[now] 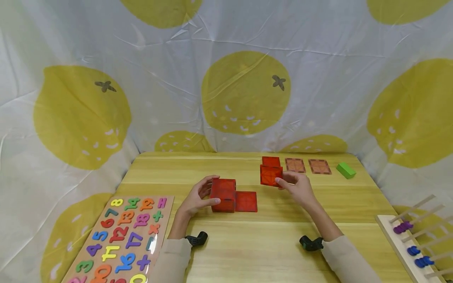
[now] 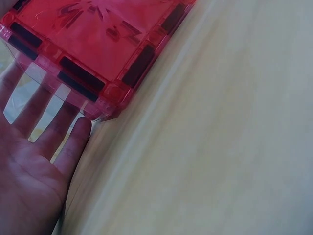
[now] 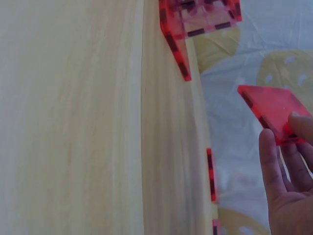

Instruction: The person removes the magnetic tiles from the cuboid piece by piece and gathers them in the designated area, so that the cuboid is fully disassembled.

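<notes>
A box built of red translucent magnetic tiles stands on the table. My left hand grips its left side, thumb at the front and fingers along the side and back. In the left wrist view, the box shows dark magnets along its tile edges, with the fingers spread behind it. One flat red tile adjoins the box's right side. My right hand pinches a single red magnetic tile by its right edge, raised and tilted. In the right wrist view, that tile is between thumb and fingers.
Behind the held tile another red tile shows. Two flat tiles and a green block lie at the back right. A number board is at the left, a wooden peg counter at the right. Patterned cloth hangs behind.
</notes>
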